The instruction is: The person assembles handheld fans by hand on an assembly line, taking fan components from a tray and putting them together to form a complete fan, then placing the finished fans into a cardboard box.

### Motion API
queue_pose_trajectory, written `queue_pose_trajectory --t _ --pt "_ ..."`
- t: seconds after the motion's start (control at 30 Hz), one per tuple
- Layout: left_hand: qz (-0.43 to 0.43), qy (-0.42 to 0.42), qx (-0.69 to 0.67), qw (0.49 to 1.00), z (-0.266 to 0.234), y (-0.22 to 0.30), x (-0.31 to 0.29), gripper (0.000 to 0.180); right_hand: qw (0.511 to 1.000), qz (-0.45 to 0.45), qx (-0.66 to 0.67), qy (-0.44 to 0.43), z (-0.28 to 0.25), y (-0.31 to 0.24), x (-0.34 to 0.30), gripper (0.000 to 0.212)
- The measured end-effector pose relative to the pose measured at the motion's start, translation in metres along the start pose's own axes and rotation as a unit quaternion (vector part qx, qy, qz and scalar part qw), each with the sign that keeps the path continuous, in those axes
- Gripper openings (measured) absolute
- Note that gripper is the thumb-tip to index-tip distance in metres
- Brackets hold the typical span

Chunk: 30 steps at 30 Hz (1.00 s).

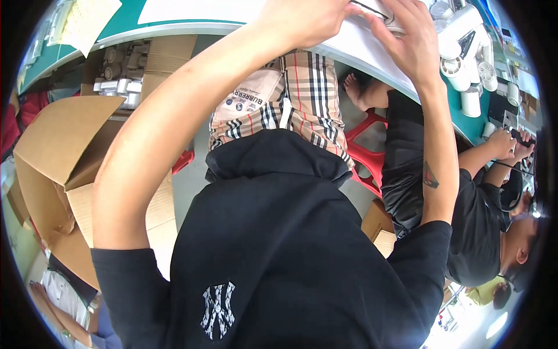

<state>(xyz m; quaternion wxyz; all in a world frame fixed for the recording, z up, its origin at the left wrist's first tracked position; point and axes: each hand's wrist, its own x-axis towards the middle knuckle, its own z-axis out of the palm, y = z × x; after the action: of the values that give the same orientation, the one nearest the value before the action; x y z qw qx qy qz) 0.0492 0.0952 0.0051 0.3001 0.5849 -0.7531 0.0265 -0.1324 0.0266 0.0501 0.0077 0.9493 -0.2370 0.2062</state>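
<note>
Both my hands are at the top edge of the head view, over a white sheet (pixel 192 10) on the bench. Between them is a white part with a dark rim (pixel 375 8), partly cut off by the frame's edge, so its kind does not show. My left hand (pixel 308 22) is closed, its fingertips pinching at the left side of this part. The thumb and fingers of my right hand (pixel 411 41) curve around its right side. A pile of white plastic housings (pixel 465 52) lies just right of my right hand.
The bench's green top (pixel 131 22) curves across the front. Left below stand an open cardboard box (pixel 64 139) and a box of white and brownish parts (pixel 119 87). A co-worker (pixel 479 227) sits close on my right, hands on a dark object. A red stool (pixel 367 154) is between us.
</note>
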Motion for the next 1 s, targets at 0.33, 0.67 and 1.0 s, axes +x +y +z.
queue_pose_trajectory --t 0.33,0.67,1.0 --pt "0.021 0.039 -0.028 0.999 0.002 -0.007 -0.002 0.040 0.999 -0.041 -0.024 0.001 0.004 0.021 -0.003 0.039" --pt "0.001 -0.042 -0.213 0.976 -0.021 -0.027 0.007 0.050 0.996 0.001 0.085 -0.018 0.003 0.025 -0.007 0.040" --pt "0.035 0.022 -0.327 0.944 -0.072 -0.014 0.033 0.049 0.824 0.212 0.514 -0.111 -0.035 0.031 0.001 0.044"
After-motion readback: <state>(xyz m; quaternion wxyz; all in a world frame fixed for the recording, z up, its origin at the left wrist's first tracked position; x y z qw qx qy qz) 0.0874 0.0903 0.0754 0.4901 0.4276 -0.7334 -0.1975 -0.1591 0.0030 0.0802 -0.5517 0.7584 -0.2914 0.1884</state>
